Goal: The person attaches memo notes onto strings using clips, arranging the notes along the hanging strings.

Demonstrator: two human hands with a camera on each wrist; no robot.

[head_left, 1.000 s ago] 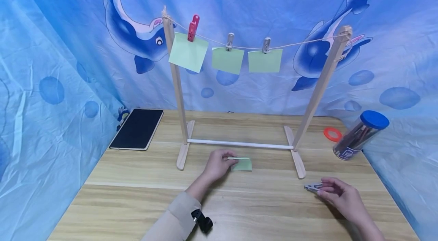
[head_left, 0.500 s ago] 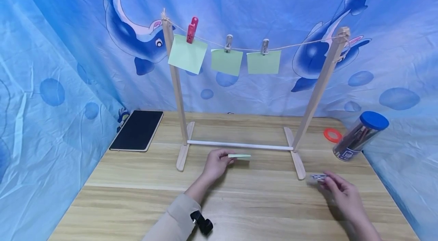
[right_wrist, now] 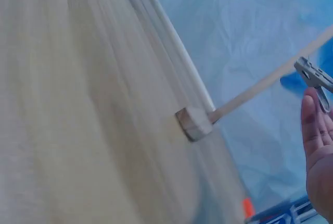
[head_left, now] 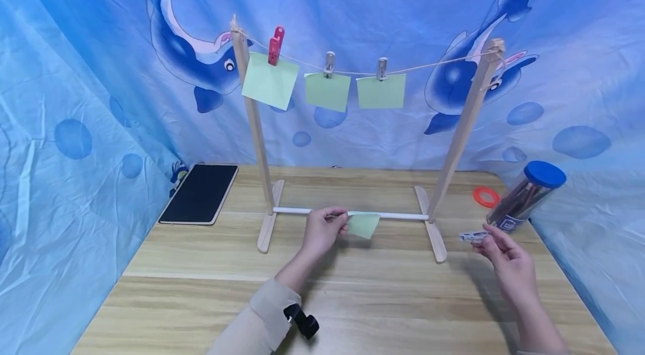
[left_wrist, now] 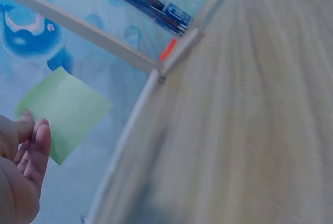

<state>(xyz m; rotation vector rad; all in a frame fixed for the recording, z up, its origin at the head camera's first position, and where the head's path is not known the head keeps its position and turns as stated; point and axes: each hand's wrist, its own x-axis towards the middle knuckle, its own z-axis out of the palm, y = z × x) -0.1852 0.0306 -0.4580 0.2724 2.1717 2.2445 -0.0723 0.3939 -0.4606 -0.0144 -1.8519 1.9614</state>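
Observation:
My left hand [head_left: 322,230] pinches a green sticky note [head_left: 364,225] by its left edge, lifted off the table in front of the white bar. In the left wrist view the note [left_wrist: 67,114] spreads out beyond the thumb and fingers. My right hand [head_left: 511,260] holds a grey clothespin [head_left: 473,237] between thumb and fingers, raised at the right. The clothespin's jaws [right_wrist: 307,70] point away from the hand. Behind, a string [head_left: 428,66] on a wooden stand carries several green notes: one under a red clothespin [head_left: 274,48], two under grey clothespins [head_left: 329,64].
The stand's wooden posts [head_left: 463,125] rise from feet on the table [head_left: 353,299]. A black notebook [head_left: 200,194] lies at the left. A clear tube with a blue lid [head_left: 526,195] and an orange ring [head_left: 486,196] are at the right. A blue curtain [head_left: 378,142] hangs behind.
My left hand has lifted the sticky note from the table and moved it forward and up. My right hand has raised the clothespin and moved it forward. The view has shifted slightly.

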